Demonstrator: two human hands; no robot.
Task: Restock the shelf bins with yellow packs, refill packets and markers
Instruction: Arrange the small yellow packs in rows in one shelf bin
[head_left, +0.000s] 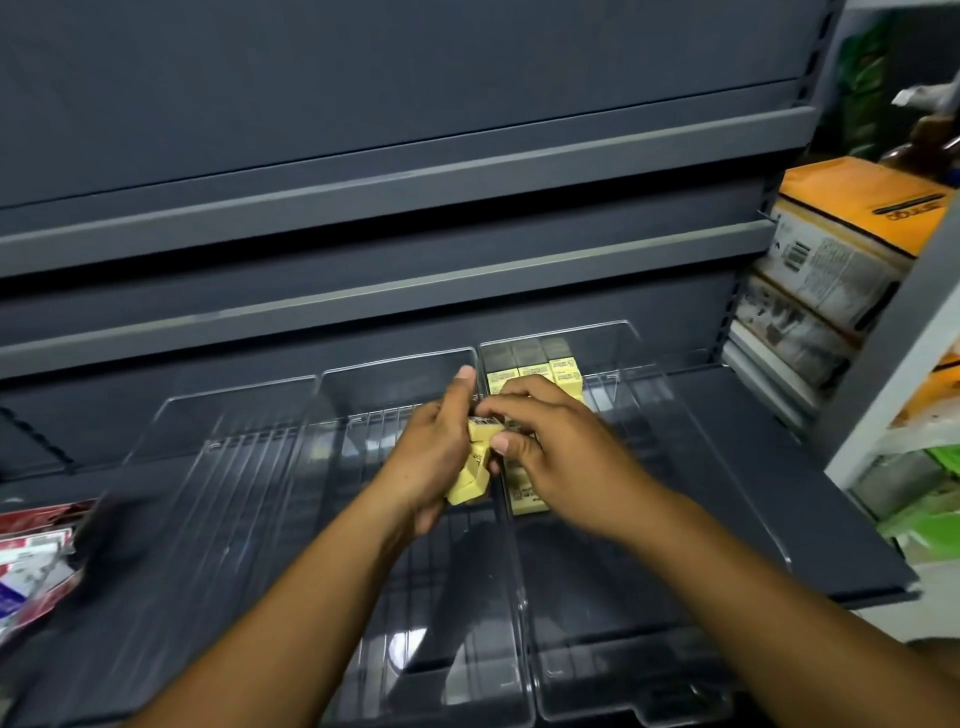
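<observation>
Gripping stacked yellow packs (470, 473) in my left hand (428, 457), right hand (553, 441) pinching one, I risk spilling them into the middle bin (396, 365).

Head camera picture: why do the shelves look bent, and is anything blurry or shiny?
In the head view the wide lens bows the shelf edges; the red packets at far left are blurred; pale glare streaks the clear bins; the yellow packs at centre look fairly sharp.
</observation>
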